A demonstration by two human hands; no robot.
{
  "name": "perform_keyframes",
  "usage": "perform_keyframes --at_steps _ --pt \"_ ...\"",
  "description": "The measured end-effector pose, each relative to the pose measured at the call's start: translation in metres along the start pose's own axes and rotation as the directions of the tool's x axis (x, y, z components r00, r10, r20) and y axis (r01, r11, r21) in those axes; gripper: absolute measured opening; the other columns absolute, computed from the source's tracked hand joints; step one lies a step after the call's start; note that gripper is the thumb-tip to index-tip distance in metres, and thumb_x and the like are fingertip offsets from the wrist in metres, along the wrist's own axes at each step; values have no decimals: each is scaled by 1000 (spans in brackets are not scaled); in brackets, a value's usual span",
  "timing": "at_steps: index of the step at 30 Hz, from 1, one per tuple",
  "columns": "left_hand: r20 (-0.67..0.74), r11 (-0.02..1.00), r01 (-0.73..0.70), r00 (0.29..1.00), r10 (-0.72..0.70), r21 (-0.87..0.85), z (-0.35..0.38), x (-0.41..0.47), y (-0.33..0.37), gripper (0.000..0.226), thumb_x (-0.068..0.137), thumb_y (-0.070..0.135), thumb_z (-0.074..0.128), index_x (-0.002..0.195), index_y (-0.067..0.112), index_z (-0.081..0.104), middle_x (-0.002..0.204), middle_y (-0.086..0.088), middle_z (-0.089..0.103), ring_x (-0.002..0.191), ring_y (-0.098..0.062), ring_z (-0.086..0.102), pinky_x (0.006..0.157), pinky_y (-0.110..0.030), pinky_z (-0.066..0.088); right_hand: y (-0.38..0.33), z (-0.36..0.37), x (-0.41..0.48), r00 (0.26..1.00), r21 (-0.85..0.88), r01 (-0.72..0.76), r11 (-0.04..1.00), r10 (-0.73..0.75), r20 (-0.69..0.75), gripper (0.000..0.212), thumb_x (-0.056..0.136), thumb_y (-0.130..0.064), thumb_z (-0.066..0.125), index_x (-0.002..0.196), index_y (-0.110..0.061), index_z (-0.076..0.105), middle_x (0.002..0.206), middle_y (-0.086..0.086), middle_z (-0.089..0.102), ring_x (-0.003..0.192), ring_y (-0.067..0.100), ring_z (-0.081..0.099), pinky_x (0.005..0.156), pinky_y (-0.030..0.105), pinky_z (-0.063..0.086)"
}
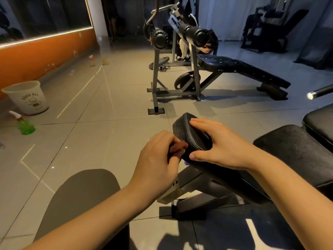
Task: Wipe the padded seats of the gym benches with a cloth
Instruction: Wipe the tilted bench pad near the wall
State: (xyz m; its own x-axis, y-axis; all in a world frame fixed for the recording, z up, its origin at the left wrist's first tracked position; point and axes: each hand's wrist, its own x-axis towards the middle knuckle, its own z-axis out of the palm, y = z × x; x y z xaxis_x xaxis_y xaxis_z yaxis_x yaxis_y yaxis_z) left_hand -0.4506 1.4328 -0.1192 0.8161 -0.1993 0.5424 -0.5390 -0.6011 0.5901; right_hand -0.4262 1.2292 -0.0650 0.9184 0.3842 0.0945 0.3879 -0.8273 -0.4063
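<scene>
While you face the near bench, a pale plastic bin (27, 98) stands on the floor far to your left, round and tapering toward its base, with printed lettering on its side; its inside is hidden from this angle. Just in front of it sits a clear spray bottle (25, 125), about a third full of green liquid, with a white and red trigger head.

Low and right of centre, the seat (183, 129) is a black padded block with rounded corners, grainy leather-like skin and pale stitching along its edge. It sits on a dark metal frame (194, 184) with a row of holes. Your right hand (219, 147) lies across the seat's end, fingers straight and close together on top, thumb stretched along the near side. Your left hand (158, 159) is at the seat's near corner with fingers curled together; what they pinch cannot be told. A small blue scrap (186, 163) peeks out below the seat between your hands, too small to identify.

Glossy grey tiles (108, 105) cover the floor
</scene>
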Motion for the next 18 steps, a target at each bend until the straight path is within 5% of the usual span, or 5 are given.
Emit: perform_keyframes --at_steps 4,9,15,18 --pt "-37 1000 -10 999 11 15 4 3 7 12 93 16 67 88 21 58 83 12 55 80 -4 53 67 -10 36 4 1 1 1000 -11 13 1000 -13 7 96 82 -52 77 160 -30 25 166 -12 24 150 9 22 124 40 25" --pt "-45 955 286 956 -290 -80 10 58 -8 16 96 20 66 83 25 60 81 10 63 78 -5 58 64 -21 40 3 1 2 1000 -16 14 1000 -15 -4 96 81 -51 78 159 -29 27 165 -10 26 149 11 25 123 44 26" --pt "16 1000 -17 1000 16 21 -5 23 -3 8 93 13 66 92 20 62 87 12 58 85 -6 55 68 -13 38 7 1 3 1000 -23 26 999 -26 4 98 81 -56 76 160 -31 25 166 -13 23 150 9 22 124 41 25" --pt "19 999 50 999 -50 13 -1 48 -10 3 94 16 66 92 18 64 86 13 61 84 -2 56 68 -8 37 5 -1 5 1000 -36 24 999 -24 2 97 80 -55 77 160 -30 26 165 -12 25 149 9 23 123 37 25"
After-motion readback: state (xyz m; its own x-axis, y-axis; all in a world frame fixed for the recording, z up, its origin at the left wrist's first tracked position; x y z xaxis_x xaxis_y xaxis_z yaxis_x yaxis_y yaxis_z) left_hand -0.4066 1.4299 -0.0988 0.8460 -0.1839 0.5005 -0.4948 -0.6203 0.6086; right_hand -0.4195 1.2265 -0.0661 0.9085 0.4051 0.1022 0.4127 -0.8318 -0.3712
